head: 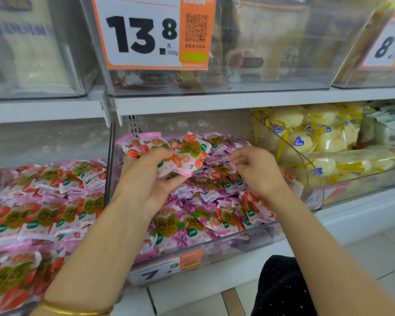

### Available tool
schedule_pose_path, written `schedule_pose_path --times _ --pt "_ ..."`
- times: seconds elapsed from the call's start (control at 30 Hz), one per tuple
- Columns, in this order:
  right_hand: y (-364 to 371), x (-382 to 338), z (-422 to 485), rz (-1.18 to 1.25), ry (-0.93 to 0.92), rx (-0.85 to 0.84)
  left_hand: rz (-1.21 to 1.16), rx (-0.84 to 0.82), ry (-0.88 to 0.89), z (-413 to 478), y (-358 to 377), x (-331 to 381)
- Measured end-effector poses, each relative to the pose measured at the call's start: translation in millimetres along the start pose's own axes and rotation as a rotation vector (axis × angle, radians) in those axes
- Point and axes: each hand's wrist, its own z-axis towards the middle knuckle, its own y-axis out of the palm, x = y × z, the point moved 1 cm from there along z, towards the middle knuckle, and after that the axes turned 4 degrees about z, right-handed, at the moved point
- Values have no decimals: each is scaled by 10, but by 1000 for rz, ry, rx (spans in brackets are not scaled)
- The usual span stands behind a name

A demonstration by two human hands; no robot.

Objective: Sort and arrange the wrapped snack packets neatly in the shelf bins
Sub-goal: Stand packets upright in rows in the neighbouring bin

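Observation:
My left hand [144, 179] is shut on a bunch of pink strawberry snack packets [187, 156], held above the middle clear bin [249, 241]. That bin is heaped with purple grape packets [205, 185] mixed with some strawberry ones [253, 201]. My right hand [258, 169] hovers over the heap at the bin's right, fingers curled and apart, holding nothing that I can see. The bin to the left [43, 201] is full of strawberry packets.
A clear bin of yellow wrapped cakes [324, 144] stands to the right. Above the shelf board [214, 101] are more clear bins with a 13.8 price card [146, 35]. A 7.9 price tag [164, 270] fronts the middle bin. My dark clothing [281, 288] shows at the bottom.

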Motion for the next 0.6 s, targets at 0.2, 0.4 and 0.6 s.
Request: schedule_pose_path --times 0.2,0.4,0.6 --pt "322 -70 152 -448 -35 -294 -3 2 -16 -14 -61 47" --pt "290 -116 121 -651 -60 -291 -7 -19 -12 -76 -83 63" --pt "131 -140 -33 -448 -250 86 17 -50 -1 -187 -87 103"
